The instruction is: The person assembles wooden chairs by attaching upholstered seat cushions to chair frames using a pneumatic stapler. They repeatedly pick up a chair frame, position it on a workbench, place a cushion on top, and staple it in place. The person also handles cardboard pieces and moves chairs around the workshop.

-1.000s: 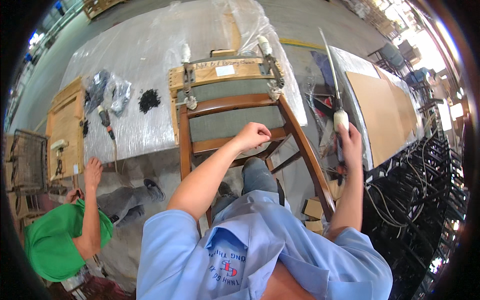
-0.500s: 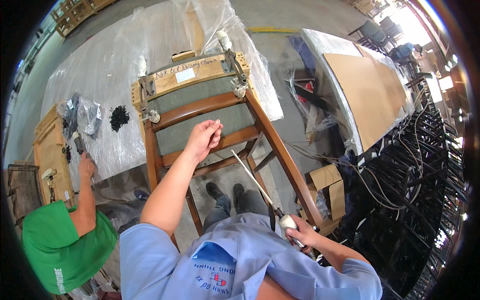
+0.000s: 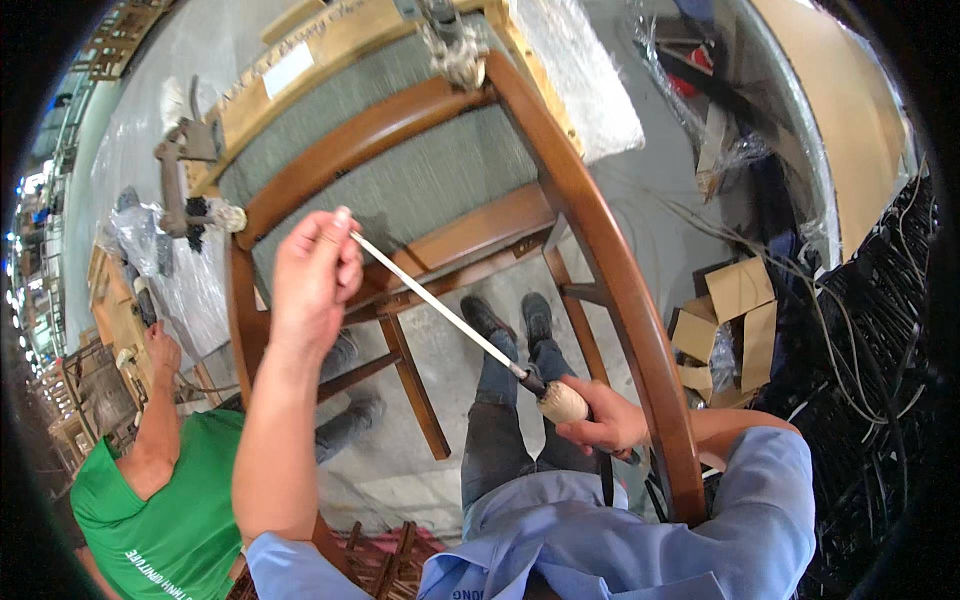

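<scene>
Chair: a brown wooden chair (image 3: 480, 235) fills the middle, with a grey panel (image 3: 400, 190) set between its back rails.
Screwdriver: a long-shafted screwdriver (image 3: 470, 330) slants across the chair, its tip over the left half of the chair's back, its cream-coloured handle (image 3: 563, 402) just inside the chair's right post.
Right hand: the right hand (image 3: 612, 418) grasps the screwdriver by the handle; its forearm passes beneath the chair's right post.
Left hand: the left hand (image 3: 320, 265) hangs over the left part of the chair, fingers curled and thumb near the fingertips, just beside the screwdriver tip; whether it pinches anything cannot be told.
Clamps: a left clamp (image 3: 172, 180) and a right clamp (image 3: 455, 55) sit at the upper corners of the chair's back, their ends bound in whitish wrapping.
Board: a light wooden board (image 3: 340, 45) bearing handwriting and a white label (image 3: 288, 70) runs beyond the chair's top rail.
Carton: an open cardboard box (image 3: 740, 287) containing clear plastic stands right of the chair.
Co-worker: left of the chair, a person in a green shirt (image 3: 165, 515) has one hand (image 3: 162, 350) at a tool (image 3: 145, 300).
</scene>
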The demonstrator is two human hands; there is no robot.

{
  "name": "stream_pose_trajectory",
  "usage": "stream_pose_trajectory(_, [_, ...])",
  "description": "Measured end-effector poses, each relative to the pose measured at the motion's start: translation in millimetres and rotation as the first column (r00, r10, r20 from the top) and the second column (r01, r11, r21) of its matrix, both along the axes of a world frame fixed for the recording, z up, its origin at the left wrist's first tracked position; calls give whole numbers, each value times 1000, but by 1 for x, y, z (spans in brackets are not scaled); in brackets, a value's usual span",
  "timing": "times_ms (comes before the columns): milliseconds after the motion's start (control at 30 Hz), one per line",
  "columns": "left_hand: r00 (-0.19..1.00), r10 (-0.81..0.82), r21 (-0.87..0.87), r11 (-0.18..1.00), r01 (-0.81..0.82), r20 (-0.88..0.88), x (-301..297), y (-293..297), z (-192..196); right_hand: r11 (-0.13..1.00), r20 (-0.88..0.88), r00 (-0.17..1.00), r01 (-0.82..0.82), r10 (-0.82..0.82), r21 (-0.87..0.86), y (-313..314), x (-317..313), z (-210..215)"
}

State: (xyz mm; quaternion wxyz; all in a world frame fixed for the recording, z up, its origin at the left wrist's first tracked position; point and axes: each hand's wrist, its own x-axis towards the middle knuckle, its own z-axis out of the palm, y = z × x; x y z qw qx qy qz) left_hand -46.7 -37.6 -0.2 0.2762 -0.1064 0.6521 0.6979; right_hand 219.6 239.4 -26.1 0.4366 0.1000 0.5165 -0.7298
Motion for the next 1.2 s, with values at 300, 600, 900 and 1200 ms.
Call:
stream_pose_trajectory(300, [999, -5, -28, 1000, 4, -48, -3, -2, 14, 965, 73, 994, -64, 86, -255, 14, -17, -41])
stream_pose_trajectory(600, [996, -66, 76, 995, 61, 59, 5, 11, 3, 920, 198, 980, 107, -33, -377, 12, 0, -40])
stream_pose_trajectory(900, [987, -144, -42, 988, 147, 75, 16, 17, 1, 946, 217, 927, 322, -306, -42, 6, -10, -21])
stream_pose_trajectory(1200, [987, -155, -39, 987, 157, 41, 19, 18, 0, 848, 219, 839, 524, -498, -81, -8, 17, -54])
